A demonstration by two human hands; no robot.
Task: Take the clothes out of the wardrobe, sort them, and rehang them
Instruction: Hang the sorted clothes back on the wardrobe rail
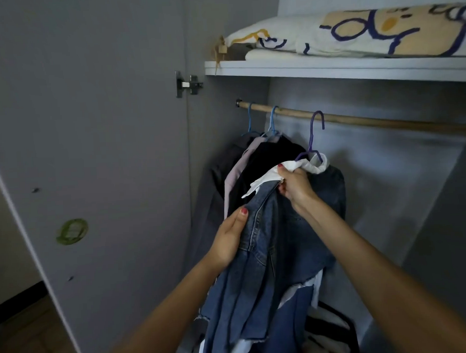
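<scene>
A blue denim jacket [277,254] with a white collar hangs on a purple hanger [313,136], whose hook sits just in front of the wooden rail [383,122]. My right hand [293,186] pinches the white collar near the hanger's shoulder. Lower down, my left hand [230,238] grips the jacket's left front edge. On the rail's left end, two blue hangers [271,122] carry dark and pale pink clothes [253,173].
The wardrobe door [93,154] stands open on the left, with a green sticker on it. A shelf [328,68] above the rail holds folded patterned bedding [367,31]. A striped item lies on the wardrobe floor at the lower right. The rail's right part is bare.
</scene>
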